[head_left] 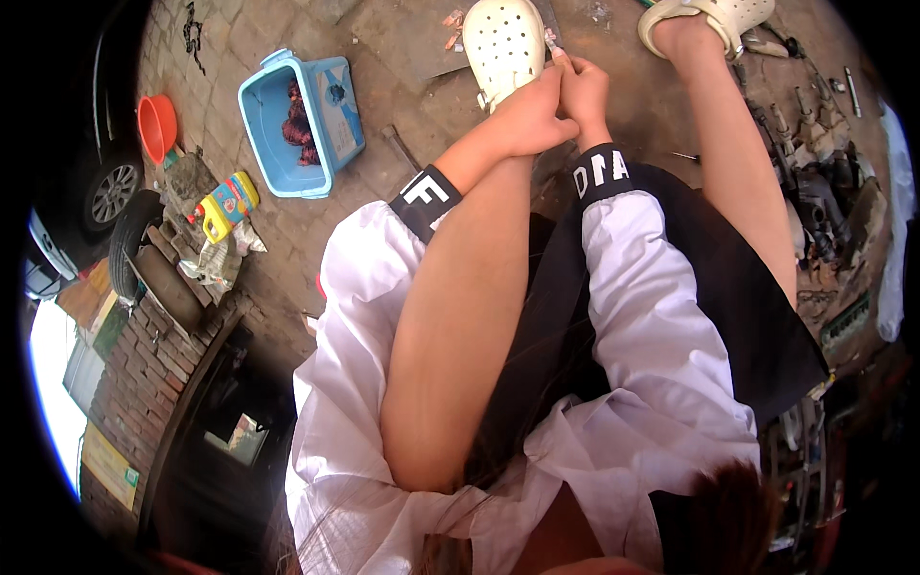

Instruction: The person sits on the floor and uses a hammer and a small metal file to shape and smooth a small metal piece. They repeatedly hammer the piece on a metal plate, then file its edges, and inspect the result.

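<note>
Touching hands (pixel 554 103) beside blue labelled tub (pixel 271 134)

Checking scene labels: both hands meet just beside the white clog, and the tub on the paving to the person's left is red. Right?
Not quite. The tub is light blue, not red; the head view shows it. The red-orange thing further left is a small bucket. The rest holds: the left hand and right hand meet beside the white clog, and the tub sits on the paving at the person's left.

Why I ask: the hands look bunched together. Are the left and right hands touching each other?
Touching. In the head view the left hand presses against the right hand with no gap, beside the white perforated clog.
</note>
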Demonstrator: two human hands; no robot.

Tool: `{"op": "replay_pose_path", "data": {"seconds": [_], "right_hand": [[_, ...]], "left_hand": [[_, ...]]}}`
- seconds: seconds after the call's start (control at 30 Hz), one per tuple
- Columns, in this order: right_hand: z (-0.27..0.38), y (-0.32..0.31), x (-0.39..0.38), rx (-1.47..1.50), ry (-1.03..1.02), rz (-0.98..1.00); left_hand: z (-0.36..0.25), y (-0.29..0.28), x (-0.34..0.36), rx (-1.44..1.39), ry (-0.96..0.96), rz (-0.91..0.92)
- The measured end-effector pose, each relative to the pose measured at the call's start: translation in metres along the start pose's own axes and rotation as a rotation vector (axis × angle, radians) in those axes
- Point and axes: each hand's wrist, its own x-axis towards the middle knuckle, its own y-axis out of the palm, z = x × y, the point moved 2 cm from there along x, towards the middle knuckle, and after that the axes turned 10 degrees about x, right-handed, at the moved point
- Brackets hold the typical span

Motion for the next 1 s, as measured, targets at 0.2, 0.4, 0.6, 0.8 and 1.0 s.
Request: {"op": "replay_pose_path", "data": {"seconds": [0.2,0.4,0.6,0.8,1.0], "right_hand": [[0.008,-0.002,0.003,0.138,0.158,0.077],[0.003,-0.001,0.002,0.192,0.191,0.074],[-0.01,0.004,0.006,0.16,0.177,-0.037],[-0.014,0.012,0.001,0.03,0.06,-0.128],[-0.013,0.005,0.003,-0.007,0.009,-0.247]], "left_hand": [[-0.002,-0.001,0.002,-0.073,0.038,-0.018],[-0.001,-0.001,0.0,-0.058,0.025,-0.009],[-0.002,-0.002,0.002,0.005,0.043,-0.011],[0.001,-0.007,0.0,0.039,0.042,0.017],[-0.001,-0.005,0.01,0.032,0.066,0.059]]}}
